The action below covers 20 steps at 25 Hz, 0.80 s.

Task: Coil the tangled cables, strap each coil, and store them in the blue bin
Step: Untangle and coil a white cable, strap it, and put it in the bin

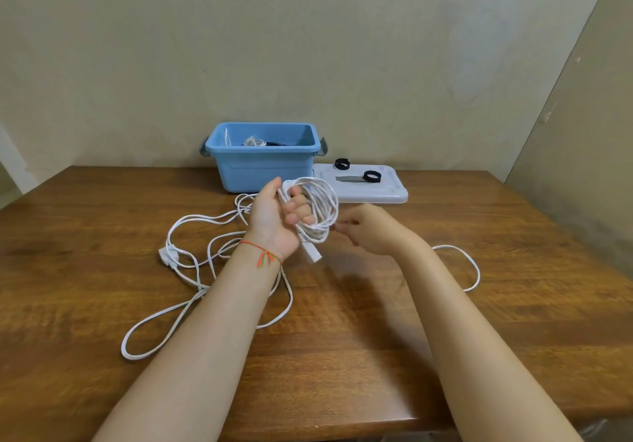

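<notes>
Several loops of white cable (320, 207) are held as a coil in the left hand (274, 217), whose fingers are curled round the bundle above the table (376, 321); a plug end (312, 256) hangs below the palm. The right hand (363, 232) is seen just beside the coil, fingers bent toward it; whether a strand is pinched there cannot be told, as the hand is blurred. Loose cable (205, 270) is left sprawled on the table to the left, and another loop (471, 270) lies to the right. The bin (263, 171) stands at the far edge against the wall, with some cables already inside. Its lid (394, 193) lies to its right and carries two black straps (371, 177).

Only one view is given. Snagging is judged the main risk: the loose run crosses itself near a second plug (169, 256), so a knot could be tightened by a hard pull. Loops could also slip off the fingers while a strap is fetched, since only one hand would be left holding the coil.

Open table is available in front and to the right. The near edge lies under the forearms, so slack could slide off there.
</notes>
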Tool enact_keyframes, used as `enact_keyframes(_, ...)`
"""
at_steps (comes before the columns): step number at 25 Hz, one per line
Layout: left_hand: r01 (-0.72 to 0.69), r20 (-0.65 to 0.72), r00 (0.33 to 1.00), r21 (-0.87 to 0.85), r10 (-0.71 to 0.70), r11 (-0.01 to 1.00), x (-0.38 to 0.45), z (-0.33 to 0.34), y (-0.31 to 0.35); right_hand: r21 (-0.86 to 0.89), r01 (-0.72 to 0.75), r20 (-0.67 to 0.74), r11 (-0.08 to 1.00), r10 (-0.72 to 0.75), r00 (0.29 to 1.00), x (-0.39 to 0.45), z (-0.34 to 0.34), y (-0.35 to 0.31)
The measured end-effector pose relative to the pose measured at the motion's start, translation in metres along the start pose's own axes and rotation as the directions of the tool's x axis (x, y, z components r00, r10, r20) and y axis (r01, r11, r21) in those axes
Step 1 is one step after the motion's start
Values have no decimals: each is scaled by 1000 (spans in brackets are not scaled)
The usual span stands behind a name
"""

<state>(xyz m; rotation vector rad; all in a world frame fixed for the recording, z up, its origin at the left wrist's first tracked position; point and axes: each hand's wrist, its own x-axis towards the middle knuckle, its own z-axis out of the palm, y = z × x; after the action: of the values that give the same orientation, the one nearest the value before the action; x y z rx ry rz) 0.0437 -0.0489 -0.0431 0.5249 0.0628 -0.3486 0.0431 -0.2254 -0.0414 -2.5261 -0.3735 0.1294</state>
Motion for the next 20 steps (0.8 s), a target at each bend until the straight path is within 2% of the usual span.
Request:
enact_keyframes(3, -187, -127, 973, 72, 195, 980, 7, -3, 5, -74, 3, 179, 997, 10, 984, -10, -5, -10)
enact_keyframes(5, -253, -154, 937, 318, 313, 914, 10, -2, 4, -64, 24, 256, 998, -7, 967, -15, -6, -22)
enact_keyframes(6, -265, -121, 921, 503, 370, 823, 9, -1, 1, -67, 56, 247, 996, -38, 968, -16, -6, -29)
enact_keyframes(7, -253, -59, 915, 689, 400, 680, 7, 1, -3, -68, 91, 215, 993, -75, 974, -17, -8, -36)
enact_keyframes(8, -218, 4, 917, 841, 398, 495, 4, 1, -7, -52, 119, 170, 992, -108, 979, -17, -11, -42)
enact_keyframes(9, -173, 47, 925, 935, 377, 308, 2, -1, -9, -11, 140, 129, 990, -138, 982, -17, -14, -46)
enact_keyframes(10, -138, 70, 935, 975, 348, 175, 1, -3, -10, 43, 155, 87, 987, -158, 984, -16, -17, -48)
enact_keyframes(11, -132, 84, 947, 982, 310, 136, 1, -6, -9, 92, 174, 42, 980, -179, 983, -16, -20, -49)
enact_keyframes(12, -152, 101, 961, 970, 256, 187, 1, -8, -8, 124, 194, -12, 973, -194, 981, -16, -22, -49)
enact_keyframes(14, -175, 130, 983, 871, 127, 459, 0, -10, -8, 220, 203, -127, 954, -179, 976, -12, -24, -45)
enact_keyframes(15, -144, 130, 989, 797, 67, 586, -3, -8, -9, 315, 181, -139, 932, -144, 980, -10, -26, -40)
enact_keyframes(16, -97, 113, 993, 741, 19, 664, -6, -7, -9, 422, 146, -96, 895, -116, 989, -8, -28, -34)
enact_keyframes(18, -5, 77, 995, 708, -70, 706, -11, -3, -10, 582, 47, 69, 812, -107, 992, -5, -32, -22)
enact_keyframes(20, 65, 45, 987, 771, -157, 633, -15, -1, -9, 624, 1, 123, 781, -100, 987, -3, -34, -13)
